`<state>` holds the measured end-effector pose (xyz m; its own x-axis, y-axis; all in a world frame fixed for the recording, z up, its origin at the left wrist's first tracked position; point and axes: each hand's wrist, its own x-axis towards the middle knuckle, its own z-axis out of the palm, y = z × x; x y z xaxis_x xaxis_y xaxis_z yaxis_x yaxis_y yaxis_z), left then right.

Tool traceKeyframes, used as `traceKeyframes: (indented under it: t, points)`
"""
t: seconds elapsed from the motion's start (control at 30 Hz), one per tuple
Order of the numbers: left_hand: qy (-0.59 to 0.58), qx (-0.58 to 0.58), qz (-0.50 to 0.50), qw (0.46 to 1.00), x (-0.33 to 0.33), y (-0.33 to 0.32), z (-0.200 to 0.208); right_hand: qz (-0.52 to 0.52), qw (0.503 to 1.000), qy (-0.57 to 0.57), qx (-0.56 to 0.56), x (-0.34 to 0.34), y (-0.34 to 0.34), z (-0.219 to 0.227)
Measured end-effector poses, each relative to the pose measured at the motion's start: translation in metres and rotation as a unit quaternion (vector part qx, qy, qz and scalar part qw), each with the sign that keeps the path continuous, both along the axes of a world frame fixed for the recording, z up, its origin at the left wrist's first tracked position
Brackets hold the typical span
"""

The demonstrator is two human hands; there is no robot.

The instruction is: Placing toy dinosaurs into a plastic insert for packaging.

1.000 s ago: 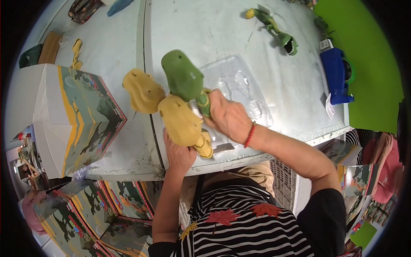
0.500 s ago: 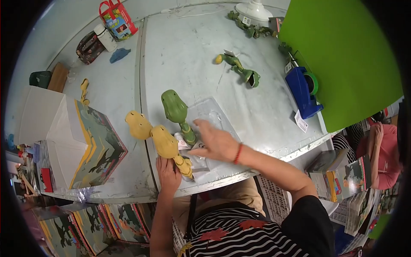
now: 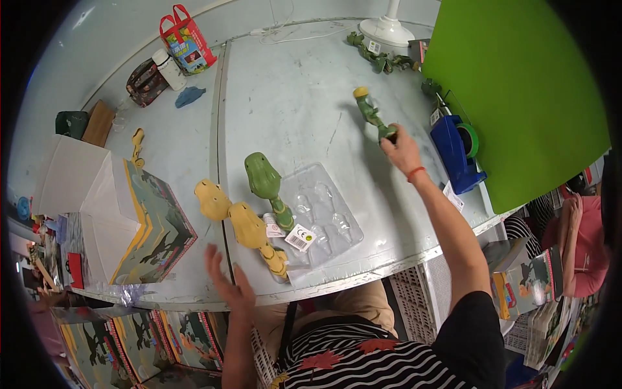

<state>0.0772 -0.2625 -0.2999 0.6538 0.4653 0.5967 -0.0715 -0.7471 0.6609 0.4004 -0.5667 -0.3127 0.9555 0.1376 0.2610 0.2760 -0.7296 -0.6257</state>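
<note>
My right hand [image 3: 403, 154] has its fingers closed round the dark head end of a green dinosaur toy [image 3: 369, 113], whose yellow end points away from me. Low at the table's front edge, my left hand [image 3: 232, 285] is open, fingers spread and holding nothing. Between the hands is a clear plastic blister tray [image 3: 324, 214] with moulded hollows. At its left side lie a larger green dinosaur-head toy [image 3: 263, 176] with a white tag [image 3: 299, 238] and a yellow dinosaur-head toy [image 3: 247, 225]. Another yellow dinosaur head [image 3: 211, 199] rests beside them.
An open printed box [image 3: 152, 227] stands at the left, with more boxes [image 3: 136, 343] below the table edge. A blue tape dispenser [image 3: 457, 155] sits by a green panel [image 3: 518, 97] at right. More green toys [image 3: 382, 61] lie by a white lamp base [image 3: 387, 31].
My right hand has gone from the tray to the far green toy and gripped it, turning it. My left hand has come away from the yellow toy toward me and opened.
</note>
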Motion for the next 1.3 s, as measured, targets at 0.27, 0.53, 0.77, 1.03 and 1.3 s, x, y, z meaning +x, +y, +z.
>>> traceKeyframes:
  t: [0.27,0.53,0.77,1.03,1.3]
  points:
    - [0.034,-0.090,-0.230,0.968,0.044,-0.117,0.104,0.317,0.771,0.431,0.344,-0.120,-0.091,0.131]
    - [0.080,-0.665,-0.312,0.674,0.029,-0.159,0.035,0.275,0.691,0.419,0.521,-0.174,-0.104,0.104]
    - [0.122,-0.755,-0.265,0.587,0.009,-0.168,-0.004,0.112,0.785,0.335,0.508,-0.224,-0.024,0.053]
    - [0.206,-0.563,-0.270,0.753,0.004,-0.150,0.003,0.150,0.883,0.320,0.311,-0.242,0.011,0.071]
    - [0.051,-0.523,-0.181,0.831,0.002,-0.158,0.011,0.060,0.916,0.172,0.358,-0.220,-0.006,0.069]
